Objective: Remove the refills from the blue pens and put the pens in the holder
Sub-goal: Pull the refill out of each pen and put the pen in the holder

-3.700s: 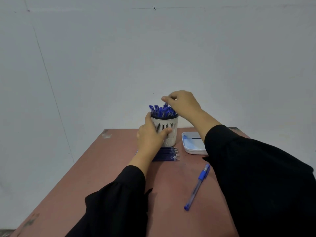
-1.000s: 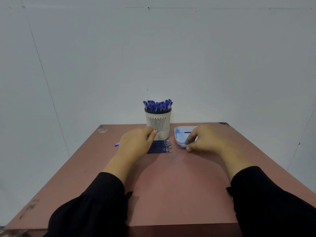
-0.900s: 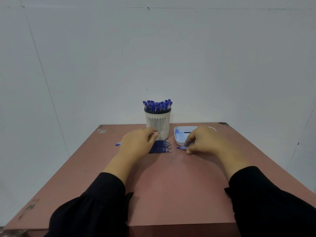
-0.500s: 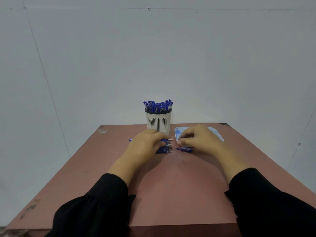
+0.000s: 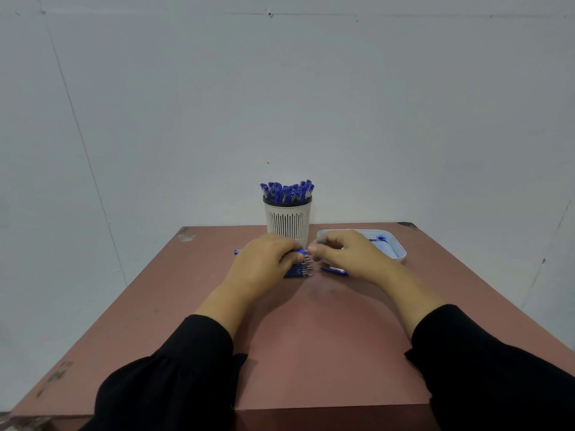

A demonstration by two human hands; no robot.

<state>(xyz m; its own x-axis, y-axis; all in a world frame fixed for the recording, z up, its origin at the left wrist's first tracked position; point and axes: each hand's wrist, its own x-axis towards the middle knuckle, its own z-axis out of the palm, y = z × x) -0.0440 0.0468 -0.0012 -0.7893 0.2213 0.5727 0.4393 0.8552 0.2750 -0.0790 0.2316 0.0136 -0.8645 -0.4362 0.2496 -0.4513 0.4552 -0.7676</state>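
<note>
Reddish-brown table [image 5: 311, 353], mid-surface: left hand [image 5: 264, 269], fingers curled round a blue plastic pen [image 5: 297, 252] held level. Right hand [image 5: 348, 256], fingertips pinched at the pen's tip end, presumably drawing the refill; what they hold cannot be told. Beneath: row of loose dark-blue refills [image 5: 300, 270]. Near far edge: white slotted holder [image 5: 287, 223], crowded with blue pens; pale shallow tray [image 5: 395, 248] towards the far right corner. Next: pull straight, lay refill down, drop pen in holder.

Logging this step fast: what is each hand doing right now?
Left hand: grips a blue plastic pen above the row of blue refills.
Right hand: fingers curled at the pen's tip; the grip itself cannot be told.
</note>
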